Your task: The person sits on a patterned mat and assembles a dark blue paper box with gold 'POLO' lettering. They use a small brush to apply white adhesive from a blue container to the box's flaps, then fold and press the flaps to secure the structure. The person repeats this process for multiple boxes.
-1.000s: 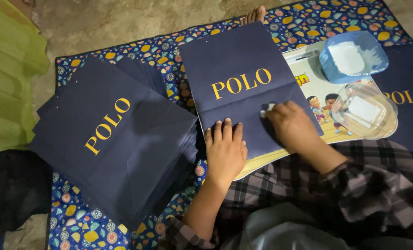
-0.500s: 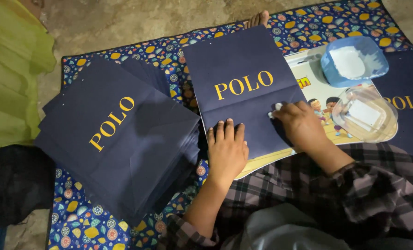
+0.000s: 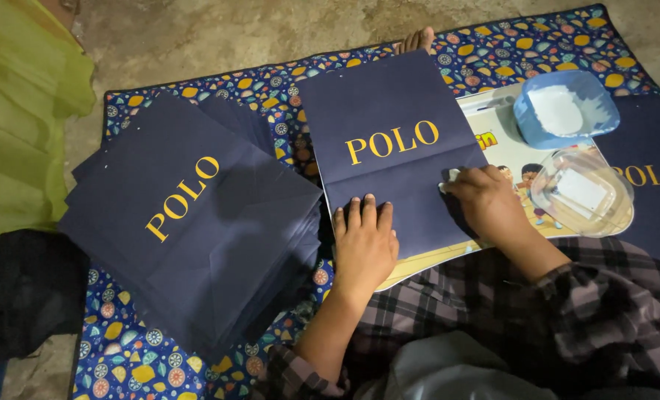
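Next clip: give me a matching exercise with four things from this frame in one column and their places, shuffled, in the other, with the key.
Things:
1. left hand
2. right hand
3. blue bowl
4. stack of navy sheets

Places:
A. on the patterned mat, left of the sheet being worked on
B. pressed flat on the lower edge of the middle navy sheet
C. at the far right, beyond the clear plastic container
D. at the middle sheet's right edge, holding something small and white

Pairs: 1-B, 2-D, 3-C, 4-A
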